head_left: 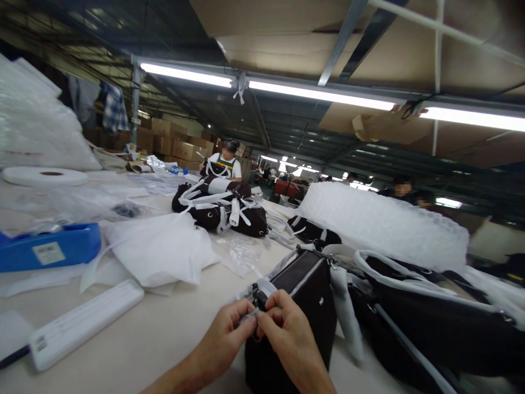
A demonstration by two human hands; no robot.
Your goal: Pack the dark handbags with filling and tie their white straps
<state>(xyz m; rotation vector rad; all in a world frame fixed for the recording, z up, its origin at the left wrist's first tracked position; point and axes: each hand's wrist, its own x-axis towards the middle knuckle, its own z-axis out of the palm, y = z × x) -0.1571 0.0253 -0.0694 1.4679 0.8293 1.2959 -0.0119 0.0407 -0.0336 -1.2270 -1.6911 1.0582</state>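
The left hand point(227, 336) and the right hand point(287, 328) are meeting at the top corner of a black fabric bag point(303, 295) that is standing on the pale table point(156, 334). The fingers of both hands are pinching together on a small black clasp wrapped in white paper point(259, 298). A long white plastic box point(84, 323) is lying to the left, well apart.

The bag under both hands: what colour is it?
Black, with pale wrapping at its corner; the head view shows the bag best.

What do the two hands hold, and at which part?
Both hands, left hand and right hand, pinch the small dark fitting wrapped in white paper at the black fabric bag's top corner.
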